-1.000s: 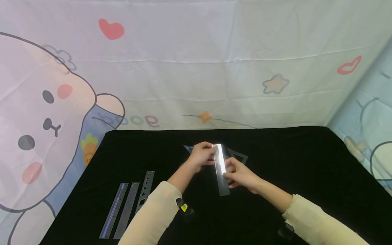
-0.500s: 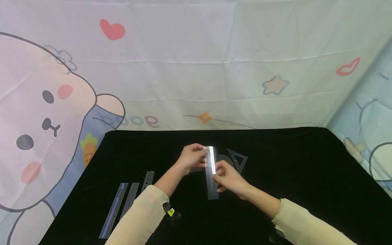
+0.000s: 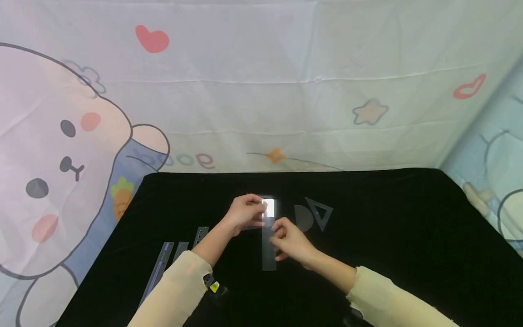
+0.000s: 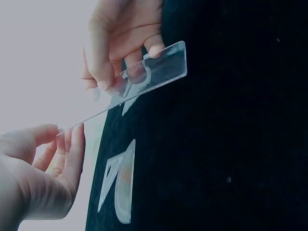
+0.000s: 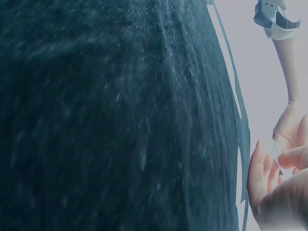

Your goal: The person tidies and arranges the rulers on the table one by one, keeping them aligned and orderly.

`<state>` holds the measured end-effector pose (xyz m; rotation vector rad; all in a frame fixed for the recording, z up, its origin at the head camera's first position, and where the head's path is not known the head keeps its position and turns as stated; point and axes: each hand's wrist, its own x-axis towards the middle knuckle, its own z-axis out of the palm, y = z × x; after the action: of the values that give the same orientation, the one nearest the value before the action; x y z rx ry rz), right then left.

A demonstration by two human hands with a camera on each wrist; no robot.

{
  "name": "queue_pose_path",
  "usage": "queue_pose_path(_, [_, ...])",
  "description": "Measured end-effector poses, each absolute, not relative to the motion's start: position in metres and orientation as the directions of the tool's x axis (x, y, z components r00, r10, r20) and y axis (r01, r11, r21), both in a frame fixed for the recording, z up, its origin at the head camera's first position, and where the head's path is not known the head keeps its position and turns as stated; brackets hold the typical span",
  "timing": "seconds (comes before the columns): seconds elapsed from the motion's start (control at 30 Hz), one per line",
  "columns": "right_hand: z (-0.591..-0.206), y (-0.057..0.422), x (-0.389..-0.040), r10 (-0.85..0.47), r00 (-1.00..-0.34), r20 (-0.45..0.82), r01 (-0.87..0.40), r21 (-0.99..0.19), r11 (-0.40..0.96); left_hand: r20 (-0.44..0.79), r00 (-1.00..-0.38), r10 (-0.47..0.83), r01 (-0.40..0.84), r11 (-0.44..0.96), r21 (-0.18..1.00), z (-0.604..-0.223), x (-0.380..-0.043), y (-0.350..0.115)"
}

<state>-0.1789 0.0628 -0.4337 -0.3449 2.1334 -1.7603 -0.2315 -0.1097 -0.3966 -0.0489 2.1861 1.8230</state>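
A clear flat ruler [image 3: 268,259] is held off the black cloth in the head view, with glare on its far part. My left hand [image 3: 245,212] pinches its far end from the left. Lower down, my right hand [image 3: 292,241] grips its right edge between thumb and fingers. The left wrist view shows the ruler's near end [image 4: 171,62] sticking out past the right hand [image 4: 122,33]. To the right lie a clear half-round protractor [image 3: 304,219] and a triangular set square [image 3: 323,224]. Part of another clear piece [image 3: 251,228] shows beside my left hand, mostly hidden.
A row of rulers lies on the left: one with a bluish stripe [image 3: 157,272], a plain one [image 3: 181,248] and one with cut-out holes [image 3: 200,235], partly behind the left sleeve. A printed curtain [image 3: 261,109] hangs behind the black-covered table [image 3: 408,236].
Both hands and the ruler have moved left and slightly nearer. The protractor and the set square, partly covered before, show fully. The left sleeve covers more of the rulers on the left.
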Motion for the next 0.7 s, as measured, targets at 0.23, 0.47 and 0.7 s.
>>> queue_pose_path(0.23, [-0.435, 0.049, -0.179, -0.424, -0.895, -0.142, 0.061, -0.978, 0.198, -0.276, -0.954, 0.119, -0.243, 0.237, 0.941, -0.396, -0.229, -0.124])
queue_pose_path(0.47, [-0.437, 0.031, -0.178, -0.44, -0.886, -0.146, 0.068, -0.98, 0.187, -0.299, -0.949, 0.097, -0.265, 0.261, 0.928, -0.397, -0.226, -0.14])
queue_pose_path(0.7, [-0.439, 0.013, -0.175, -0.457, -0.874, -0.166, 0.091, -0.979, 0.182, -0.306, -0.949, 0.075, -0.271, 0.3, 0.915, -0.401, -0.22, -0.155])
